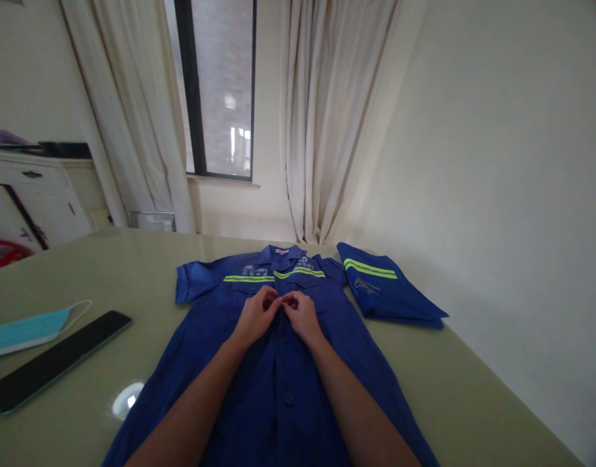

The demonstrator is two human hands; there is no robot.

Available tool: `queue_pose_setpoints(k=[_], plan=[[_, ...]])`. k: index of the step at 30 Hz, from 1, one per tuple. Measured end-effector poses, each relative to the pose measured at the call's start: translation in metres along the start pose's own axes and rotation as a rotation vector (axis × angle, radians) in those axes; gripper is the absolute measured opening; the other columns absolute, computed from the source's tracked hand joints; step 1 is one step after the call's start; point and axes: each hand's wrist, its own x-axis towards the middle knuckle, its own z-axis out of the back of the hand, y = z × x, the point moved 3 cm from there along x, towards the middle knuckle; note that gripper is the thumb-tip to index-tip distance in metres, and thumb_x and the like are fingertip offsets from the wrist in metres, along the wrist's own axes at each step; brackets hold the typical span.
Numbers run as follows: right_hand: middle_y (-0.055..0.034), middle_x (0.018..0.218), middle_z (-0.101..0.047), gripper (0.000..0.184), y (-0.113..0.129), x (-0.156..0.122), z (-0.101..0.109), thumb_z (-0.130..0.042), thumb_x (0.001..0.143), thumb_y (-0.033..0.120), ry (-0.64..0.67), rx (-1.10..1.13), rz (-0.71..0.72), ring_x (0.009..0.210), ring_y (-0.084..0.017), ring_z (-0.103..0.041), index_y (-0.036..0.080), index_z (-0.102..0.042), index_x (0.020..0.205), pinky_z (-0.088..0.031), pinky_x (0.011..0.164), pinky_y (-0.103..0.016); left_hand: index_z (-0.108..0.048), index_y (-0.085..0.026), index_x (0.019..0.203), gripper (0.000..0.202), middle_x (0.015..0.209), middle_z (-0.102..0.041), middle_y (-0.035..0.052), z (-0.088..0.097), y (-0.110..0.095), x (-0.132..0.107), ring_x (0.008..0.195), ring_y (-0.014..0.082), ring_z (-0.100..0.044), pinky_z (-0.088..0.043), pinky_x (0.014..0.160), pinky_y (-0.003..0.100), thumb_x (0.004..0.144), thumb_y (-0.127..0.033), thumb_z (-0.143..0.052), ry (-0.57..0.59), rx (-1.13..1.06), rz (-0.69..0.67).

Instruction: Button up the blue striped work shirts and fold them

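A blue short-sleeved work shirt [249,402] with yellow-green reflective stripes lies face up, its collar at the far end. My left hand [256,314] and my right hand [300,314] meet at the front placket, just below the chest stripe. Both pinch the shirt's front edge between thumb and fingers, the fingertips almost touching. Whether a button sits between them is hidden by the fingers. Lower on the placket a dark button [288,398] shows.
A folded blue garment [390,288] with matching stripes lies to the right, by the wall. On the left of the greenish table [146,272] are a black phone [59,357] and a light-blue face mask [30,329]. Curtains [327,117] and a window [222,91] stand behind.
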Motion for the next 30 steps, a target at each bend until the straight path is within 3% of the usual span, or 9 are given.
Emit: queue_pose_setpoints(k=[8, 13, 16, 19, 21, 23, 27, 30], plan=[[-0.0021, 0.076, -0.074, 0.007, -0.002, 0.001, 0.002, -0.069, 0.078, 0.022, -0.004, 0.009, -0.071, 0.068, -0.016, -0.064, 0.019, -0.075, 0.079, -0.047, 0.065, -0.024, -0.063, -0.024, 0.101, 0.013, 0.083, -0.075, -0.0011, 0.006, 0.005, 0.003, 0.077, 0.0179, -0.071, -0.052, 0.073, 0.028, 0.089, -0.026, -0.059, 0.073, 0.075, 0.014], [0.0000, 0.073, -0.075, 0.011, -0.012, 0.007, -0.004, -0.068, 0.081, 0.025, 0.038, -0.072, -0.180, 0.069, -0.017, -0.067, 0.021, -0.077, 0.081, -0.045, 0.062, -0.023, -0.068, -0.028, 0.108, 0.021, 0.094, -0.072, 0.0016, 0.004, -0.003, -0.007, 0.096, 0.0214, -0.065, -0.048, 0.086, 0.031, 0.090, -0.021, -0.059, 0.090, 0.300, -0.027], [0.0003, 0.068, -0.073, 0.016, -0.010, 0.011, -0.004, -0.065, 0.082, 0.024, 0.038, -0.099, -0.180, 0.065, -0.017, -0.068, 0.021, -0.077, 0.073, -0.047, 0.062, -0.024, -0.070, -0.028, 0.106, 0.021, 0.102, -0.071, 0.0046, 0.000, -0.009, -0.011, 0.103, 0.0229, -0.063, -0.047, 0.093, 0.033, 0.099, -0.028, -0.049, 0.097, 0.493, -0.077], [-0.0070, 0.097, -0.078, 0.025, 0.000, 0.005, 0.001, -0.056, 0.089, 0.018, -0.050, -0.145, -0.125, 0.090, -0.020, -0.071, 0.019, -0.079, 0.097, -0.051, 0.081, -0.028, -0.071, -0.024, 0.102, 0.035, 0.106, -0.072, 0.0106, -0.001, -0.012, -0.009, 0.109, 0.0270, -0.063, -0.046, 0.100, 0.041, 0.104, -0.032, -0.037, 0.061, 0.618, -0.075], [-0.0116, 0.126, -0.071, 0.034, 0.010, -0.005, 0.002, -0.055, 0.092, 0.019, -0.076, -0.296, -0.060, 0.116, -0.024, -0.064, 0.019, -0.073, 0.121, -0.047, 0.097, -0.034, -0.068, -0.023, 0.119, 0.036, 0.127, -0.068, 0.0126, 0.000, -0.011, -0.009, 0.127, 0.0293, -0.056, -0.039, 0.110, 0.047, 0.103, -0.031, -0.037, 0.053, 0.657, -0.043], [-0.0132, 0.140, -0.063, 0.038, 0.021, -0.020, 0.001, -0.054, 0.095, 0.023, -0.037, -0.515, -0.001, 0.126, -0.027, -0.057, 0.021, -0.067, 0.131, -0.044, 0.103, -0.039, -0.059, -0.024, 0.138, 0.041, 0.149, -0.057, 0.0119, 0.001, -0.008, -0.014, 0.142, 0.0315, -0.045, -0.031, 0.117, 0.055, 0.102, -0.032, -0.041, 0.088, 0.699, -0.004], [-0.0194, 0.120, -0.072, 0.031, 0.043, -0.044, 0.001, -0.052, 0.097, 0.027, 0.122, -0.792, 0.099, 0.114, -0.031, -0.064, 0.016, -0.074, 0.115, -0.047, 0.092, -0.041, -0.053, -0.022, 0.147, 0.050, 0.161, -0.042, 0.0136, -0.002, -0.007, -0.046, 0.150, 0.0375, -0.033, -0.021, 0.118, 0.068, 0.101, -0.037, -0.040, 0.185, 0.758, 0.017], [-0.0197, 0.099, -0.075, 0.032, 0.054, -0.046, 0.009, -0.051, 0.098, 0.036, 0.155, -0.822, 0.035, 0.097, -0.031, -0.070, 0.016, -0.076, 0.098, -0.048, 0.081, -0.039, -0.054, -0.028, 0.147, 0.051, 0.163, -0.038, 0.0125, -0.006, -0.015, -0.082, 0.152, 0.0391, -0.030, -0.020, 0.117, 0.071, 0.101, -0.044, -0.038, 0.230, 0.772, -0.039]])
